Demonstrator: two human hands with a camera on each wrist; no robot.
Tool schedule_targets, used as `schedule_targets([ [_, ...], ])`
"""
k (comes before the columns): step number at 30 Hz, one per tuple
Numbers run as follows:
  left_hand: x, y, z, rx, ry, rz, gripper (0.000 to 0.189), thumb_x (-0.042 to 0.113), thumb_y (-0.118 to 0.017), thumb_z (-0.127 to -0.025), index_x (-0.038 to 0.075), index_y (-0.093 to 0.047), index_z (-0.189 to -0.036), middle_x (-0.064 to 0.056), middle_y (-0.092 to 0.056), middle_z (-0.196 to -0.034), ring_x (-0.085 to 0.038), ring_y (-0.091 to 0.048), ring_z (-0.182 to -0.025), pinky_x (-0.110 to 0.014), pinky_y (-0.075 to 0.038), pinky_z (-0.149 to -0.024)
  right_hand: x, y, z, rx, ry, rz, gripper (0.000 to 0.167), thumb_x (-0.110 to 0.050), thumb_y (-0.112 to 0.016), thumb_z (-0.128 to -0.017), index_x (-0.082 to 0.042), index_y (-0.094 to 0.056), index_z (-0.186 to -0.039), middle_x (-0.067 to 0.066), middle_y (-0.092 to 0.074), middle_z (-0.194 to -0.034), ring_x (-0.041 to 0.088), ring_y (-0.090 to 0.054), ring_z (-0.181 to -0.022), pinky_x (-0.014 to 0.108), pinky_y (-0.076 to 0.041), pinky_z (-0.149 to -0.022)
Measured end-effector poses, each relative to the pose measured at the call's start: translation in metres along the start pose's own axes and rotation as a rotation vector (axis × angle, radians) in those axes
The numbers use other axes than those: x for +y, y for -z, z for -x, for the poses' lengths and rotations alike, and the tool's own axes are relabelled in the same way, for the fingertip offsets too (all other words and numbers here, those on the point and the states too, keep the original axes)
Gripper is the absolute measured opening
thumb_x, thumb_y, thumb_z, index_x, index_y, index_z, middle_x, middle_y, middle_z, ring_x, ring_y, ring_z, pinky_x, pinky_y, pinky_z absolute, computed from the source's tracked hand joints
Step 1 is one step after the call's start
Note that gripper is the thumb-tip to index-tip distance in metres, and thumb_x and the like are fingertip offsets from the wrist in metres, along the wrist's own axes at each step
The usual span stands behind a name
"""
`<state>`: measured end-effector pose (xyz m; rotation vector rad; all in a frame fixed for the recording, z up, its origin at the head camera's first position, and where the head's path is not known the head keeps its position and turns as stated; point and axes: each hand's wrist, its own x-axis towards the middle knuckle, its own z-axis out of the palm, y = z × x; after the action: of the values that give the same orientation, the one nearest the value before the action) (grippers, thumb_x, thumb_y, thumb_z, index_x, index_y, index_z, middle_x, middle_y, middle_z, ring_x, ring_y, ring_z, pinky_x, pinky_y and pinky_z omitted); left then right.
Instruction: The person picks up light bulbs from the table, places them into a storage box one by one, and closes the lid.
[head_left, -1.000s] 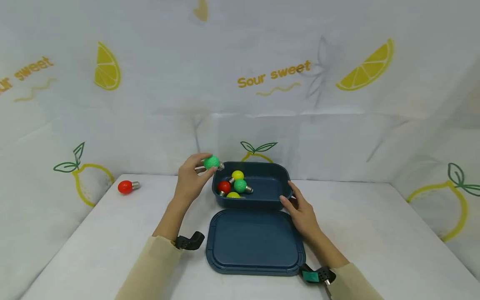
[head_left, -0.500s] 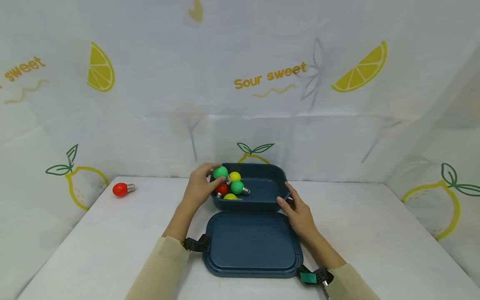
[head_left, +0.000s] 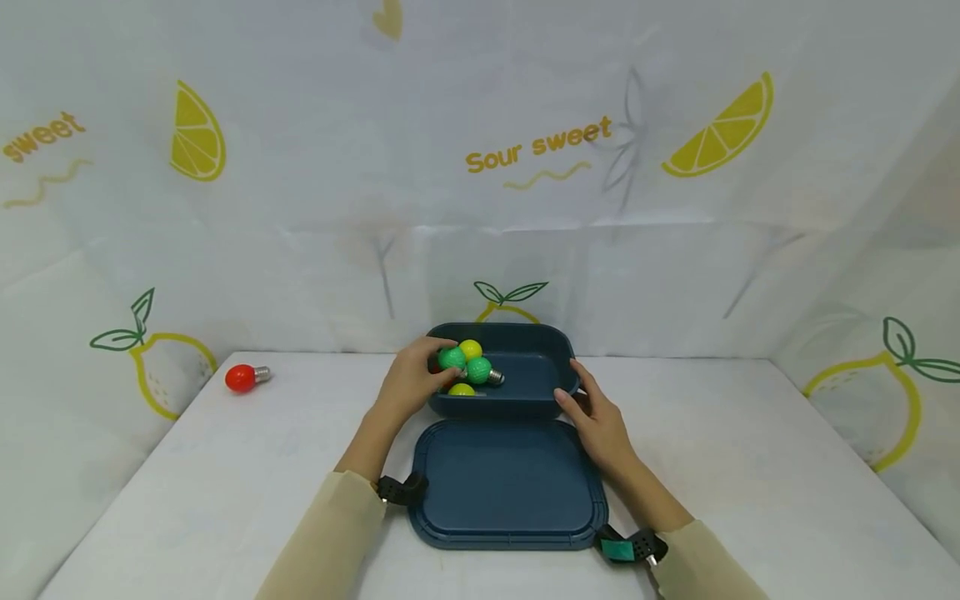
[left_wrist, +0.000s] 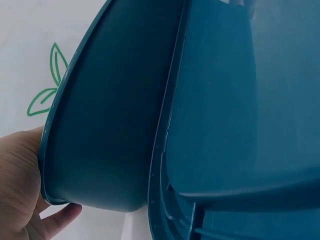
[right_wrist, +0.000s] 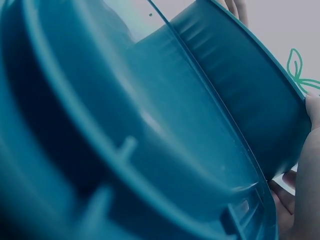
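Note:
My left hand [head_left: 411, 379] pinches a green light bulb [head_left: 452, 358] between thumb and fingers, inside the left end of a dark blue box [head_left: 517, 407]. Beneath it lies a red bulb, mostly hidden. Close around are another green bulb [head_left: 478, 370] and two yellow bulbs, one behind [head_left: 471, 349] and one at the front wall [head_left: 461, 390]. With my right hand [head_left: 600, 425] I grip the box's right end, thumb at the front corner. In the left wrist view my left hand [left_wrist: 17, 185] is at the box's end; the held bulb is hidden there. The right wrist view shows my right hand [right_wrist: 302, 165] at the opposite end.
A matching blue lid [head_left: 510, 483] lies flat on the white table [head_left: 187, 483], just in front of the box. One red bulb [head_left: 241, 378] rests alone at the table's far left. A printed cloth backdrop [head_left: 337, 275] rises behind the box.
My left hand has moved right and down, carrying the green bulb from over the box's left rim to inside among the other bulbs. My right hand keeps its grip on the box.

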<state>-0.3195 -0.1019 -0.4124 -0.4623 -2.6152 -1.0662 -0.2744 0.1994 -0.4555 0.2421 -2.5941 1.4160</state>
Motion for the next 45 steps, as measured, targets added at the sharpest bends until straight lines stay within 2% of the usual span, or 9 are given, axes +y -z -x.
schedule_targets([
  [7,0.0017,-0.0002,-0.0019,-0.04,0.019,-0.028,0.043,0.024,-0.079,-0.089,0.014,-0.069,-0.129,-0.007,-0.066,-0.133,-0.026,-0.064,-0.122,-0.043,-0.054,-0.103,0.0009,0.0001,-0.0017,-0.005,-0.003,0.001,0.065,-0.04,-0.053,-0.105,-0.021,-0.027,-0.161,0.025,-0.048,-0.153,0.039,-0.06,-0.13,0.06,-0.045,-0.111],
  [17,0.0056,0.0032,-0.0025,-0.14,-0.015,-0.081,0.042,0.02,-0.079,-0.089,0.019,-0.07,-0.13,-0.004,-0.066,-0.135,-0.026,-0.062,-0.124,-0.047,-0.053,-0.104,0.0015,-0.001,-0.001,0.003,0.01,0.01,0.064,-0.038,-0.054,-0.105,-0.02,-0.028,-0.161,0.025,-0.048,-0.152,0.039,-0.062,-0.128,0.06,-0.046,-0.109],
  [27,0.0055,0.0053,-0.0024,-0.184,0.018,-0.03,0.044,0.019,-0.077,-0.09,0.018,-0.067,-0.133,-0.007,-0.065,-0.137,-0.028,-0.062,-0.121,-0.048,-0.052,-0.104,0.0003,-0.001,-0.0006,0.001,0.006,0.016,0.064,-0.039,-0.053,-0.105,-0.021,-0.027,-0.161,0.026,-0.047,-0.153,0.04,-0.061,-0.129,0.06,-0.046,-0.109],
  [32,0.0052,0.0052,-0.0022,-0.191,0.044,-0.02,0.046,0.02,-0.077,-0.09,0.018,-0.066,-0.135,-0.007,-0.063,-0.14,-0.028,-0.061,-0.123,-0.048,-0.051,-0.106,0.0017,-0.001,-0.0005,0.0,0.004,0.015,0.065,-0.04,-0.053,-0.105,-0.02,-0.026,-0.161,0.026,-0.047,-0.153,0.04,-0.06,-0.13,0.06,-0.046,-0.109],
  [39,0.0024,0.0046,-0.0019,-0.167,0.038,-0.017,0.041,0.02,-0.077,-0.091,0.017,-0.068,-0.131,-0.007,-0.066,-0.135,-0.026,-0.063,-0.118,-0.046,-0.053,-0.103,0.002,-0.0015,-0.001,-0.009,-0.001,0.015,0.066,-0.041,-0.052,-0.105,-0.021,-0.025,-0.161,0.025,-0.046,-0.154,0.041,-0.058,-0.132,0.06,-0.046,-0.109],
  [45,0.0017,0.0077,-0.0005,-0.126,0.026,0.002,0.041,0.025,-0.073,-0.094,0.014,-0.066,-0.133,-0.008,-0.064,-0.138,-0.028,-0.06,-0.128,-0.048,-0.05,-0.108,-0.0005,-0.0003,0.0005,-0.01,-0.003,0.012,0.065,-0.04,-0.052,-0.105,-0.02,-0.026,-0.161,0.026,-0.046,-0.154,0.041,-0.058,-0.132,0.06,-0.046,-0.109],
])
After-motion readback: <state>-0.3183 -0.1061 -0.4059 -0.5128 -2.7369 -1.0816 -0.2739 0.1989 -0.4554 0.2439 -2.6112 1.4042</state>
